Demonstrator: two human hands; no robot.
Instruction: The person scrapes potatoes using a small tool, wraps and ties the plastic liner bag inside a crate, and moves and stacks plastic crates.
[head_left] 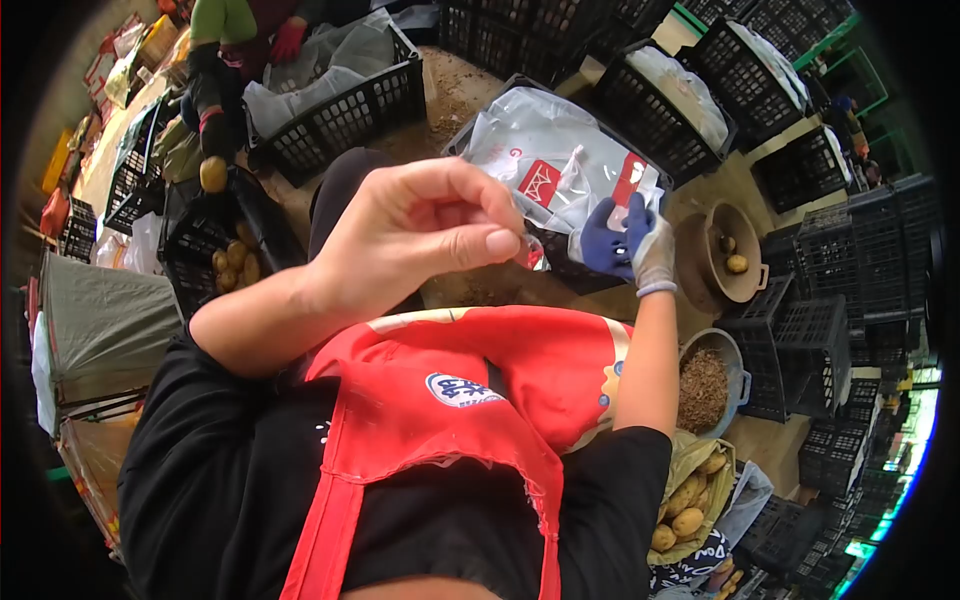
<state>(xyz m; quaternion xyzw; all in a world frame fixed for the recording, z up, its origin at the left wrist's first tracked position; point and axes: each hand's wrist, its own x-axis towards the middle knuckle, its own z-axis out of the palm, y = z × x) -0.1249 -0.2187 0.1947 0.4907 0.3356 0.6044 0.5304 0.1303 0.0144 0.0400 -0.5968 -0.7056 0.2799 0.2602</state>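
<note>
My left hand [430,220] is bare and raised in front of the red apron. Its thumb and index finger come together in a pinch; anything between them is too small to make out. My right hand [628,245] wears a blue and white glove, with its fingertips closed on the edge of a clear plastic bag [545,135] printed in red. The bag lies spread over a black crate in front of me. A small red and white patch [535,255] shows just beyond my left fingertips.
Potatoes fill a sack [690,505] at my right. Nearby stand a tan basin [715,260] with potatoes and a grey-blue basin [745,385] of brown debris. Black crates [340,115] stand around. At the upper left, a person with a red glove [288,40] is beside crates.
</note>
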